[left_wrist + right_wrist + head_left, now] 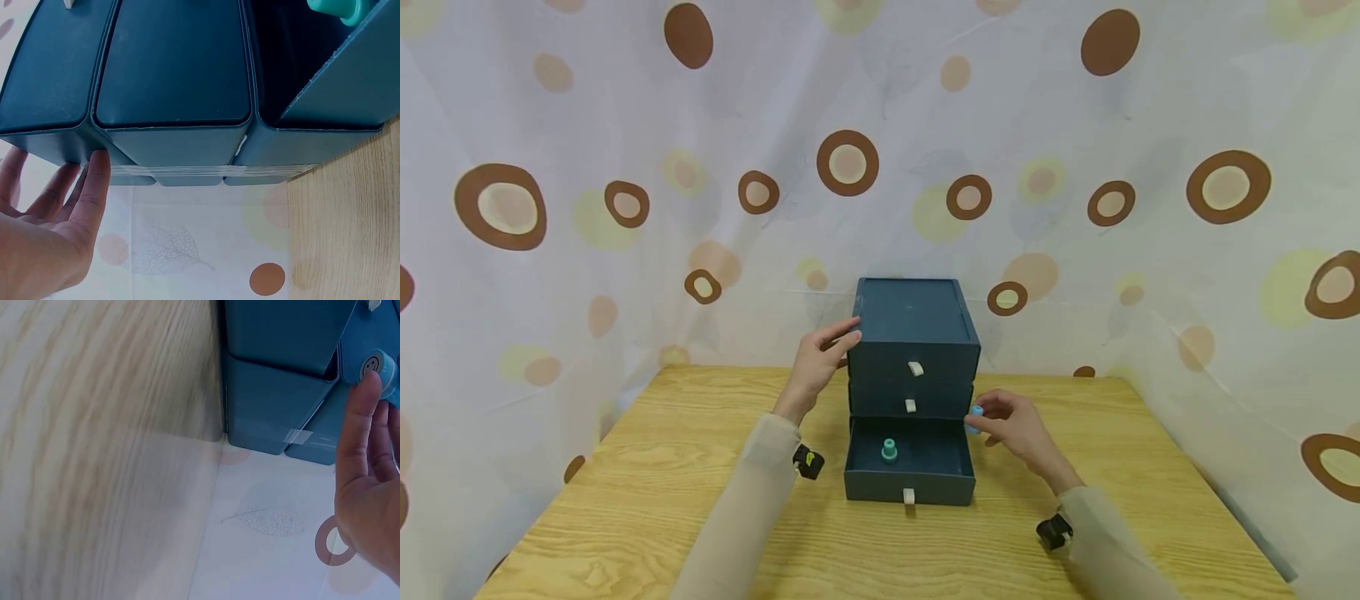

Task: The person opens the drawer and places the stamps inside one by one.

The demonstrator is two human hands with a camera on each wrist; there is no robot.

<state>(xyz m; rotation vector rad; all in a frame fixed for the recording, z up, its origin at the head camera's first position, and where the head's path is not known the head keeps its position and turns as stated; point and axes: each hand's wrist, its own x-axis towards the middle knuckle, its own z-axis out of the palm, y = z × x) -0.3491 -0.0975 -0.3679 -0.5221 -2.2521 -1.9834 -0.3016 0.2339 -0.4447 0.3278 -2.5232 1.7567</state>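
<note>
A dark blue three-tier drawer box (pixel 912 321) stands on the table in the head view, its bottom drawer (pixel 880 486) pulled out. Inside that drawer sits a small teal stepped cylinder (pixel 889 454) with a wide base. My left hand (pixel 816 364) rests extended fingertips against the upper left side of the box, as the left wrist view also shows. Just right of the open drawer, my right hand (pixel 1017 427) pinches a light blue cylindrical piece (pixel 976 412) between thumb and fingers. Its round end (pixel 371 365), with a dark ring and dots, faces the right wrist camera.
The wooden table (pixel 700 467) extends on both sides of the box. A white curtain (pixel 895 92) with brown circles hangs behind it. White pull tabs (pixel 915 367) stick out from the drawer fronts. Clear tape (pixel 212 170) runs across the box's side.
</note>
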